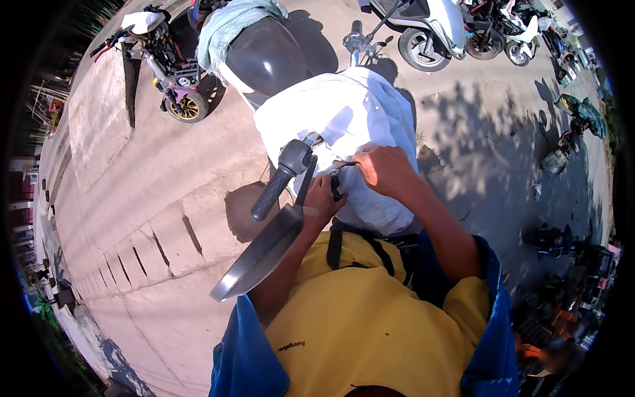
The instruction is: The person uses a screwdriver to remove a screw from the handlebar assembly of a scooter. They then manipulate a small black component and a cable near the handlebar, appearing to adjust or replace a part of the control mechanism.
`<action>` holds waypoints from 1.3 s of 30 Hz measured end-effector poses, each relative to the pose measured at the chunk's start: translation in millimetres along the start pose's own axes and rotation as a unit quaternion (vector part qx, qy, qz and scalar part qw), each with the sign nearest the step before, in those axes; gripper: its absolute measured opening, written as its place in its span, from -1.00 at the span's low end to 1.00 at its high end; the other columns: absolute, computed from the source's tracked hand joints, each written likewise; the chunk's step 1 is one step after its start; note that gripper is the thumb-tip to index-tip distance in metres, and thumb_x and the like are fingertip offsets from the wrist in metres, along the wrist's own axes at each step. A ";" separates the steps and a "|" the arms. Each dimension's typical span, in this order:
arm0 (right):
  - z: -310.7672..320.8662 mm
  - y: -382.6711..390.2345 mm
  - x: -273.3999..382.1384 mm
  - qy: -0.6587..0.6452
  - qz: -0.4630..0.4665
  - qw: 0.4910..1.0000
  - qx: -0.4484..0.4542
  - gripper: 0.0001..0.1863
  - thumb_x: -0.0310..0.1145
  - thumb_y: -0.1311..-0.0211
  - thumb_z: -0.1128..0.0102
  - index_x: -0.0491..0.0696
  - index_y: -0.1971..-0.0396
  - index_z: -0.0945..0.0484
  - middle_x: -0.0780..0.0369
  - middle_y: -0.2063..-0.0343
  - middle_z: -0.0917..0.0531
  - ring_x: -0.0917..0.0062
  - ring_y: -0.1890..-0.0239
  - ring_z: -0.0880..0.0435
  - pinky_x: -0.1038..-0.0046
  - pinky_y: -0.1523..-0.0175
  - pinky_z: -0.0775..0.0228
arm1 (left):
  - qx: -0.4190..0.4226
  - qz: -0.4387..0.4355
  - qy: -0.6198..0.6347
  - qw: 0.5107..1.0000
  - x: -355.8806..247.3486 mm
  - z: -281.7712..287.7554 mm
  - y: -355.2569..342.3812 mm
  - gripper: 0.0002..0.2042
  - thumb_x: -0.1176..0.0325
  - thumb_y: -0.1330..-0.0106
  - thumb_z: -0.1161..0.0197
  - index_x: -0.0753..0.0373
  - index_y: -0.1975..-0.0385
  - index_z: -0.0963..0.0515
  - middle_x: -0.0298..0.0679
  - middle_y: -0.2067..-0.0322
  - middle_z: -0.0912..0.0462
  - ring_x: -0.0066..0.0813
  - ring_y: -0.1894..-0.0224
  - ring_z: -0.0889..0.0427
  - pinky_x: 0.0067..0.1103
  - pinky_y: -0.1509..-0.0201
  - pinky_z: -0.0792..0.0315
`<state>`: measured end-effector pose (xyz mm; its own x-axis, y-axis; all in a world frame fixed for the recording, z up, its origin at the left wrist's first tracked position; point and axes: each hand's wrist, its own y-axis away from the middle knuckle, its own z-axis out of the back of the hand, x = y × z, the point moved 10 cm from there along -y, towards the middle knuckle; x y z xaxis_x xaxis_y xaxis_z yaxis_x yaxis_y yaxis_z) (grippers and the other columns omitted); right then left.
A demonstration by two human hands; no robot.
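A white cloth cover (360,99) lies over the front of a scooter or motorbike before me. My right hand (383,171) is closed on a thin, dark metal piece (345,163) that points left; its exact kind is too small to tell. Just below and left of that, my left hand (322,200) curls around a small black part (338,188) against the cloth. Beside my left forearm, a black handlebar grip (270,194) sticks out, with a grey-backed mirror (259,257) on a black stem. The fingertips of both hands are partly hidden.
Beyond the cloth stands a dark, shiny rounded panel (268,59) with a pale green cloth (231,30) draped over it. A second handlebar grip (356,36) rises at the far side. Parked around are a yellow-wheeled two-wheeler (188,106) and a silver scooter (436,26). Concrete ground (165,172) has slots at left.
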<state>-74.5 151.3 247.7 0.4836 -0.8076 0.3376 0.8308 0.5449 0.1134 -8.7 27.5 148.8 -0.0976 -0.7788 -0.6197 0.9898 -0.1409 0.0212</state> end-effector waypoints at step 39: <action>-61.7 53.7 -40.5 -0.324 -0.211 0.914 -0.125 -0.69 -0.19 -0.52 -0.13 -0.18 0.23 -0.53 0.16 0.52 -0.61 0.33 0.44 -0.59 0.32 0.22 -0.43 | 0.065 -0.016 -0.039 0.997 -38.8 -18.0 3.8 -0.32 0.13 -0.13 -0.40 0.60 -0.07 -0.35 0.45 -0.36 -0.10 0.46 -0.49 -0.02 -0.02 -0.58 -0.02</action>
<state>-32.4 199.3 182.5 -0.0922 -0.5869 0.8044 0.9817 0.0816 0.1721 0.7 68.1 158.8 -0.1421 -0.8175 -0.5581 0.9646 -0.2408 0.1071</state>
